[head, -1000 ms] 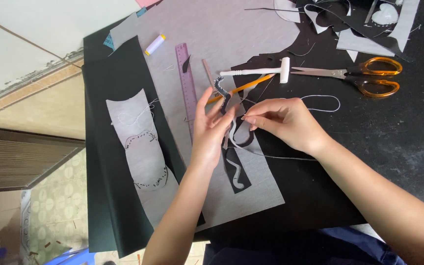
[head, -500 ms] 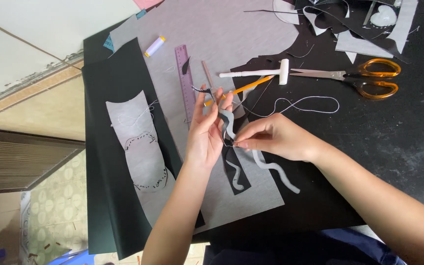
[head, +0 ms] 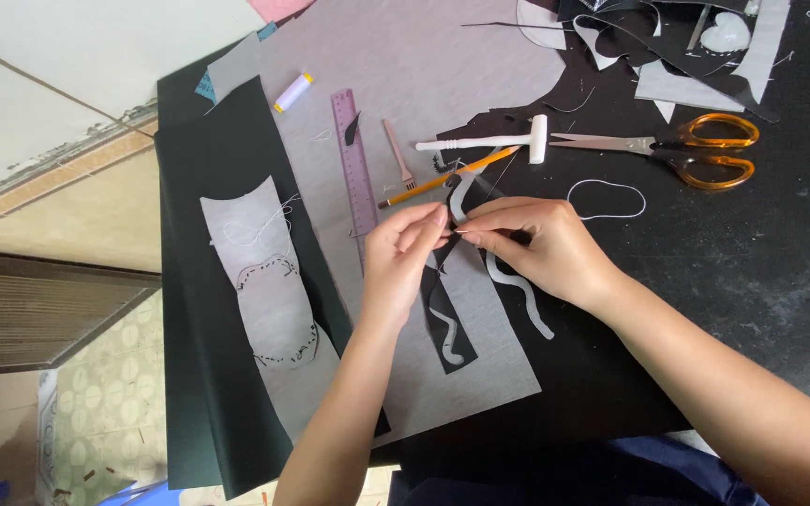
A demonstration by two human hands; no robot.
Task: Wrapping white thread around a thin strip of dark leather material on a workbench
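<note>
hands: left hand (head: 403,258), right hand (head: 541,245) pinching wavy strip (head: 516,290) | unchanged, strip hangs lower

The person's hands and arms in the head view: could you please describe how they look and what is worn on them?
Both the left hand and the right hand are bare: no gloves, rings, watch or bracelets show. The forearms are uncovered, with no sleeve in view.
</note>
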